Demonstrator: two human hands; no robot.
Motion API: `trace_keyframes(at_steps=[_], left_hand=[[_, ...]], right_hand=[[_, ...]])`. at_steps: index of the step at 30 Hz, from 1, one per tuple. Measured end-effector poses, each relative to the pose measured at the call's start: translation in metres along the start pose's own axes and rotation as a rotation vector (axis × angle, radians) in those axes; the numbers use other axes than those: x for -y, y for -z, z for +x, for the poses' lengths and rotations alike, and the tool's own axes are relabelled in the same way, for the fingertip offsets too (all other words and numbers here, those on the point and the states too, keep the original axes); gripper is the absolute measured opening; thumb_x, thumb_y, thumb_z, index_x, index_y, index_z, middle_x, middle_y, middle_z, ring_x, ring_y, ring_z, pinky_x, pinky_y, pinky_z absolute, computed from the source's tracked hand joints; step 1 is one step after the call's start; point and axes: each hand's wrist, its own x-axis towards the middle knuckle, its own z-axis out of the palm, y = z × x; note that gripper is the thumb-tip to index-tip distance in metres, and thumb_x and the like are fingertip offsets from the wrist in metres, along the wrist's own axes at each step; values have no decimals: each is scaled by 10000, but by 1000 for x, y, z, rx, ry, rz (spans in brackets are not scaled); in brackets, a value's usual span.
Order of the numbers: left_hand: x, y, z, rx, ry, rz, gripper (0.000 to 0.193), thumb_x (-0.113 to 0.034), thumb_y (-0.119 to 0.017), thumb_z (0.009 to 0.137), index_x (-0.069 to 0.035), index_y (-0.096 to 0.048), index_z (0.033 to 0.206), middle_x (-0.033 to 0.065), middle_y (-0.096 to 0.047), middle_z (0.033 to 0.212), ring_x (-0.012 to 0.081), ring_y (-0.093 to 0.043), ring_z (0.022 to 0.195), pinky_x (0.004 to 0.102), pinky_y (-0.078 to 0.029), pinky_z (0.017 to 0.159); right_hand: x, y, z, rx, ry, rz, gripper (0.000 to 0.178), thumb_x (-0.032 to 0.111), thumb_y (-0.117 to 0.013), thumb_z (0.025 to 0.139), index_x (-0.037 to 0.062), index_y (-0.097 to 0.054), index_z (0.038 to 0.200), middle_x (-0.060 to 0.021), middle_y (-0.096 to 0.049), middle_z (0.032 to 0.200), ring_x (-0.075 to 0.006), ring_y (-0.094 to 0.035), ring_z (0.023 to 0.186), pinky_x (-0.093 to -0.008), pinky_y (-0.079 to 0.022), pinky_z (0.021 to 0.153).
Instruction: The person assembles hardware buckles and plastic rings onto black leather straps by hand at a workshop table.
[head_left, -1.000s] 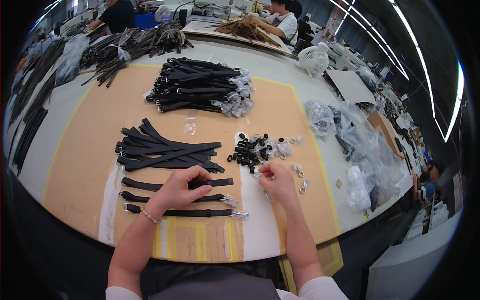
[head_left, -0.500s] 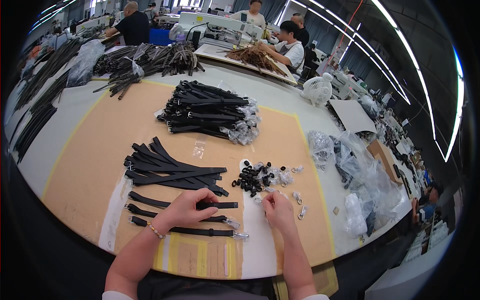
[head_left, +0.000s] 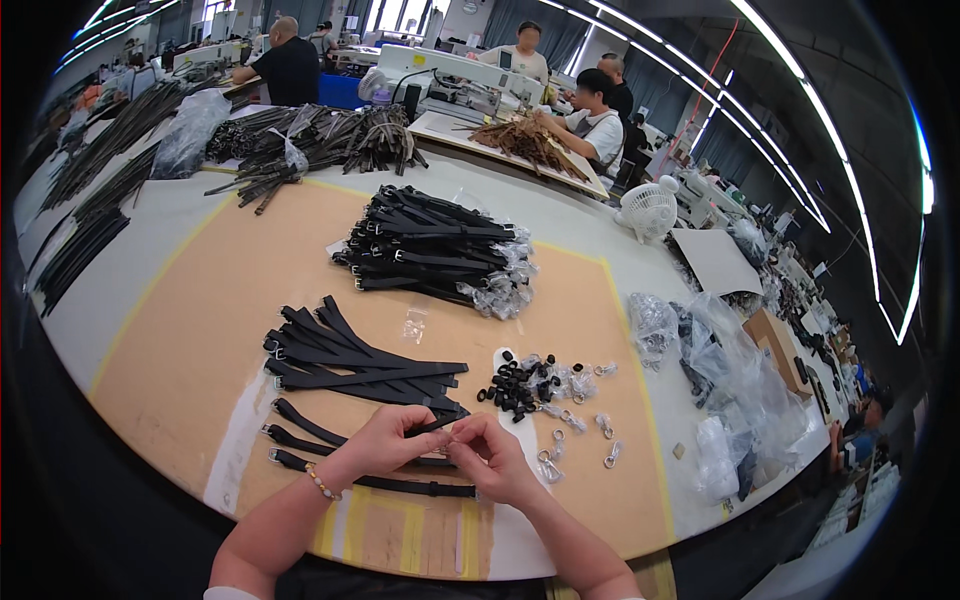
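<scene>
Left hand point(head_left: 388, 442) pinches black strap point(head_left: 430, 427) above tan tabletop point(head_left: 225, 300); right hand point(head_left: 498, 464) meets it near strap's tip, grip too hidden to tell. Apparently end-fitting step; next move calls for steady strap.

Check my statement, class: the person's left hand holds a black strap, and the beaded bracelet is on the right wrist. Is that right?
Not quite. The head view shows the beaded bracelet on the left wrist, not the right. The left hand does hold a black strap.
</scene>
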Motion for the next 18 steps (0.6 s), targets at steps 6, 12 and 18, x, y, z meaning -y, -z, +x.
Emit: trace_keyframes(at_steps=[6,12,18], left_hand=[[2,-10,1,-38,-10,66,245,-256,-696,983,-21,-670,917,-56,-567,721,3,-462,670,215,-374,547],[11,-4,6,-55,163,-139,214,-234,-701,979,-33,-671,913,-62,-573,712,7,-463,624,209,-356,522],[0,-13,3,-55,4,-38,222,-210,-738,951,-21,-653,1032,-42,-622,807,17,-533,711,201,-431,615]], right_hand=[[-11,-14,-5,-165,62,-119,301,20,-747,897,9,-616,1167,-57,-686,1090,-111,-672,966,-281,-569,856],[-6,2,-3,-112,124,-275,112,1,-726,908,-4,-695,1016,-83,-717,1044,-117,-687,929,-276,-576,799],[-19,13,-12,-169,-24,211,123,-31,-692,924,6,-654,1034,-98,-686,1060,-158,-677,936,-274,-559,824]])
